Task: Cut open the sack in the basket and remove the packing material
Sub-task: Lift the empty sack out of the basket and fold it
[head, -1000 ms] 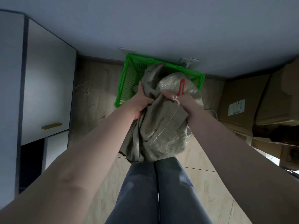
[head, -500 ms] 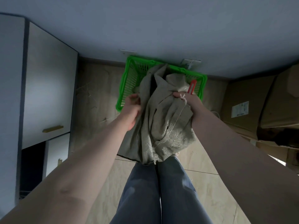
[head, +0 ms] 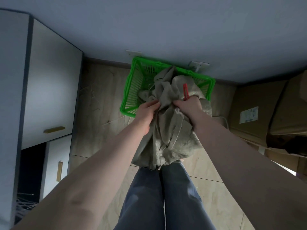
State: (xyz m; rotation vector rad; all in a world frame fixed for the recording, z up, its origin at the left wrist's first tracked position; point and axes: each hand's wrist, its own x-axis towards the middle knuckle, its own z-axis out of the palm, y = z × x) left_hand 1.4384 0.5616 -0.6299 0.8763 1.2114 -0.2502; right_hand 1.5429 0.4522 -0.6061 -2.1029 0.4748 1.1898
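room: wood-look floor (head: pixel 99 103), white cabinet (head: pixel 49 90) left, cardboard boxes (head: pixel 259 117) right | sack: woven sack (head: pixel 167 130) bunched, half lifted over green basket (head: pixel 132 90) | left hand (head: pixel 147 112): fingers pinch a fold | right hand (head: pixel 189 107): curled round cloth and red cutter (head: pixel 185 92) | advice: keep blade pointed away, gather cloth evenly, lift clear of the rim.

A grey-beige woven sack (head: pixel 167 130), crumpled and limp, is held raised, its upper part over a green slatted plastic basket (head: pixel 132 90) standing on the floor. A red cutter (head: pixel 186 92) is seen upright against the sack.
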